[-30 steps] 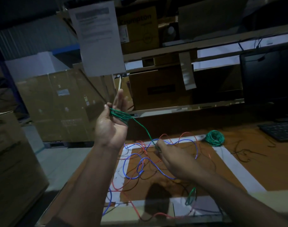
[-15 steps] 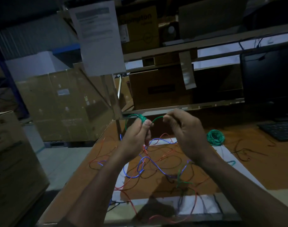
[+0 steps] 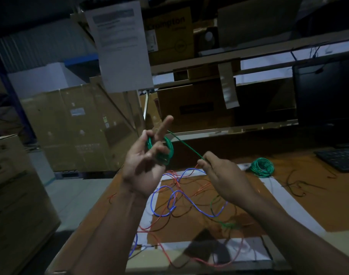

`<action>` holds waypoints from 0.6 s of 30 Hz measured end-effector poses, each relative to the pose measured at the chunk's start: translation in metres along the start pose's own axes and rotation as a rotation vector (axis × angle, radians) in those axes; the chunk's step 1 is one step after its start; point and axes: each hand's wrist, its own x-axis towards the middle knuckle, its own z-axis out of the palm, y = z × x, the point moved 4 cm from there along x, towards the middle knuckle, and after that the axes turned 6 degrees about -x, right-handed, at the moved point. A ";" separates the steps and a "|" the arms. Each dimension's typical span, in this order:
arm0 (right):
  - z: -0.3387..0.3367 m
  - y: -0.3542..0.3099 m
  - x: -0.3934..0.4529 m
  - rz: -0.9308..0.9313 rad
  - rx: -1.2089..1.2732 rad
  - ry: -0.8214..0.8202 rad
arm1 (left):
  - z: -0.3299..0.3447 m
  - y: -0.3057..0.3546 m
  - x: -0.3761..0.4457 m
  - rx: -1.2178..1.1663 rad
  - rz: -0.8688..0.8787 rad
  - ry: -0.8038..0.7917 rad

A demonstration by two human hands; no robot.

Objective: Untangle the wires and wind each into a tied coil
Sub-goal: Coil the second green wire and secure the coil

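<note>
We see two bare forearms reaching forward over a table (image 3: 318, 205), both hands raised above it. The left hand (image 3: 145, 165) is turned palm toward us, with a small coil of green wire (image 3: 165, 150) looped around its curled fingers; one finger sticks straight up and to the right, above the coil. A single straight strand of the green wire (image 3: 184, 144) runs from the top of that coil down and to the right, to the right hand (image 3: 223, 175). The right hand is seen from the back, and its thumb and fingertips pinch the end of that strand, just right of the left hand and slightly lower. The two hands are near each other but apart, joined only by the taut green strand.

Below and between the hands, a loose tangle of wires (image 3: 179, 197) lies on the table: blue, red and dark strands crossing one another, with a bit of green wire knotted in below the right forearm. Beyond the right hand, further out on the table, a second green coil (image 3: 262, 167) lies flat, already wound. A dark keyboard (image 3: 340, 157) sits at the far right edge of the table, well away from both hands. Cardboard boxes (image 3: 80, 128) stand behind the left hand, in dim light.
</note>
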 end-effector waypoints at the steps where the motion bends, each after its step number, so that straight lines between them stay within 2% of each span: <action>1: 0.003 -0.001 -0.003 -0.009 -0.018 -0.036 | 0.003 0.006 0.001 -0.043 0.045 0.005; 4: 0.008 -0.007 -0.011 -0.042 -0.017 -0.133 | 0.012 0.020 0.005 -0.126 0.178 0.011; 6: 0.008 -0.015 -0.015 -0.132 -0.047 -0.206 | 0.012 0.023 0.009 -0.033 0.237 0.018; 8: 0.006 -0.029 -0.018 -0.247 -0.071 -0.280 | 0.008 0.020 0.012 0.212 0.281 0.051; 10: 0.001 -0.042 -0.017 -0.310 0.022 -0.286 | 0.000 0.013 0.011 0.696 0.279 0.068; 12: -0.010 -0.048 -0.012 -0.304 0.131 -0.161 | -0.007 0.000 0.009 1.146 0.197 0.075; 13: -0.015 -0.048 -0.009 -0.278 0.151 -0.078 | -0.011 -0.008 0.007 1.265 0.125 0.078; 15: -0.024 -0.043 -0.002 -0.219 0.163 0.052 | -0.015 -0.019 0.001 1.330 0.038 0.067; 18: -0.030 -0.032 0.004 -0.158 0.199 0.155 | -0.019 -0.027 0.000 1.285 -0.067 0.004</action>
